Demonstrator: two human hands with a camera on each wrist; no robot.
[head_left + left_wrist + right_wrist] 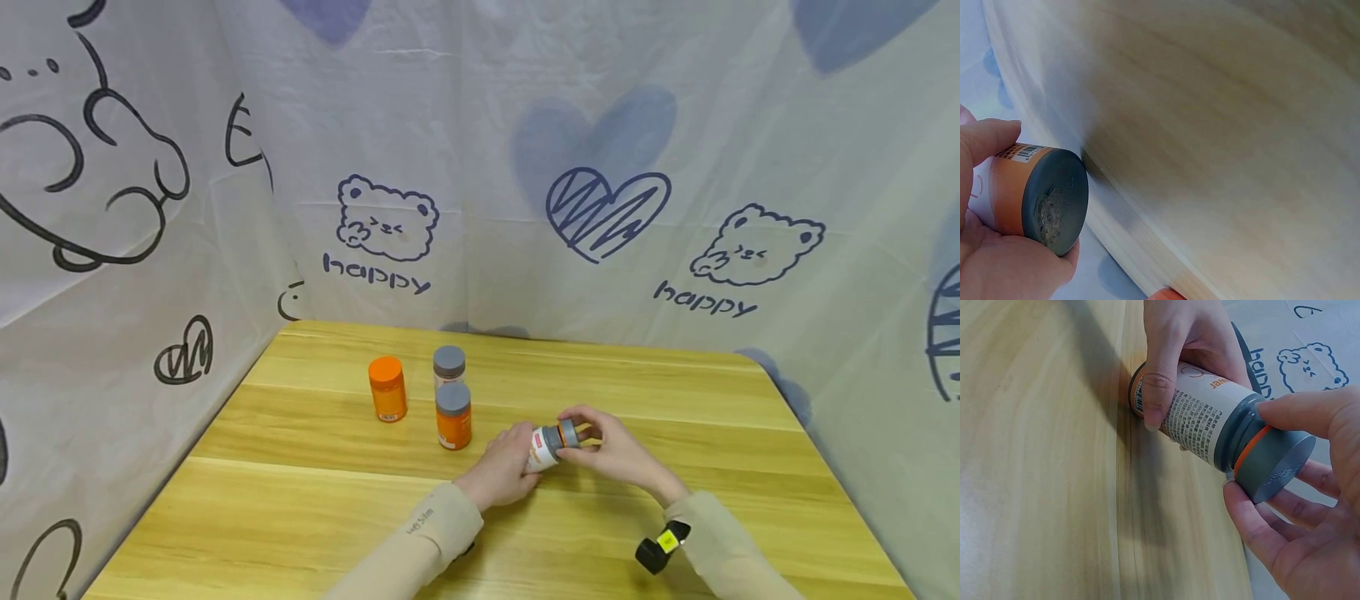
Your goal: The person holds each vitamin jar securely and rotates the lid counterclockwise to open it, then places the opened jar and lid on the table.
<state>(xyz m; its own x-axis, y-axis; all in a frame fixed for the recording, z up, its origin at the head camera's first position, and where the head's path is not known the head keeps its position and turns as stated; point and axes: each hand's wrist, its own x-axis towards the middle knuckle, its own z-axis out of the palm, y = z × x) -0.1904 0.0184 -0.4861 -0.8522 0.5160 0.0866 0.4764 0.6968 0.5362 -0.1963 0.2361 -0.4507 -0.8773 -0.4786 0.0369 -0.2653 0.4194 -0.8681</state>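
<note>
My left hand (pixel 504 468) grips a supplement bottle (pixel 1200 419) by its body, fingers and thumb wrapped around it. The bottle has a white label with small print, a grey neck and an orange band, and lies tilted on its side above the table. Its dark, scuffed base (pixel 1057 203) faces the left wrist camera. At the other end, my right hand (pixel 611 446) holds the grey cap (pixel 1275 465) between thumb and fingers. A strip of orange shows between cap and neck; whether the cap is loose I cannot tell.
An orange jar with an orange lid (pixel 387 390) stands left on the wooden table (pixel 300 508). Beside it are an orange jar with a grey lid (pixel 453 417) and, partly hidden behind that, another grey-lidded jar (pixel 448 362). A printed cloth (pixel 480 125) hangs behind.
</note>
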